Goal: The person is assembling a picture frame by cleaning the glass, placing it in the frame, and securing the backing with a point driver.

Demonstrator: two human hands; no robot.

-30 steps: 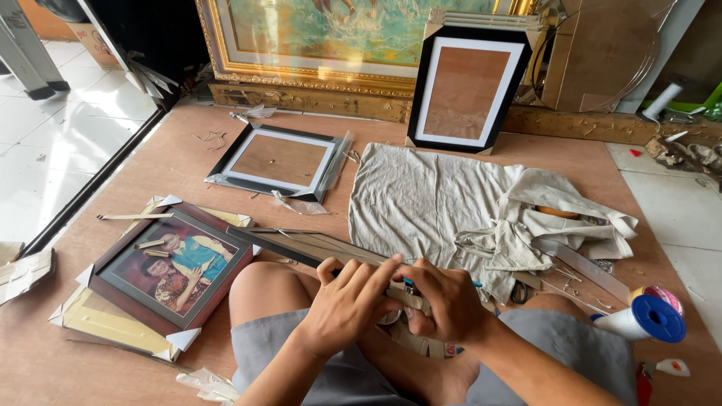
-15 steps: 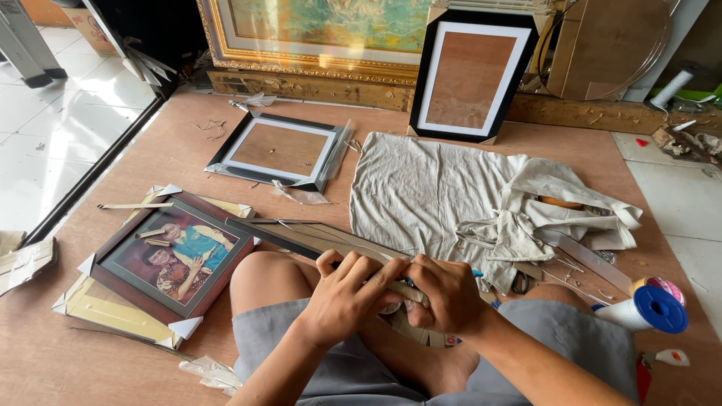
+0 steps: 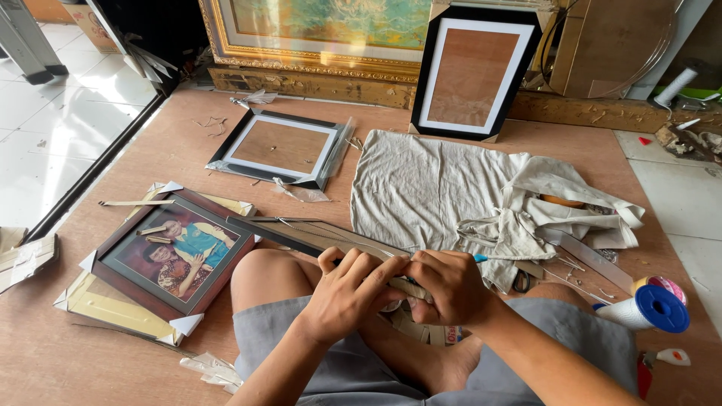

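Meanwhile the view has tilted down a little since a second ago, so the big gilt-framed painting (image 3: 331, 30) is cut higher, yet the hands have barely shifted: the left hand (image 3: 353, 289) and the right hand (image 3: 447, 289) stay pressed side by side over the lap, both closed around a long dark strip of frame moulding (image 3: 316, 237) that runs from the person's left knee up into the grip. What the right hand holds besides it — a bit of blue shows at its knuckles — cannot be told. Counted, there are four frames: the gilt one, one black frame (image 3: 474, 71) propped upright against it, one black frame lying flat (image 3: 280, 146) in plastic wrap, and one brown frame with a photograph (image 3: 177, 252) resting on cardboard corner guards. One crumpled grey cloth (image 3: 481, 195) lies ahead, one spool with a blue end (image 3: 650, 308) to the right. All this sits on a brown plywood floor board (image 3: 143, 150) — pale tiles border it on both sides.
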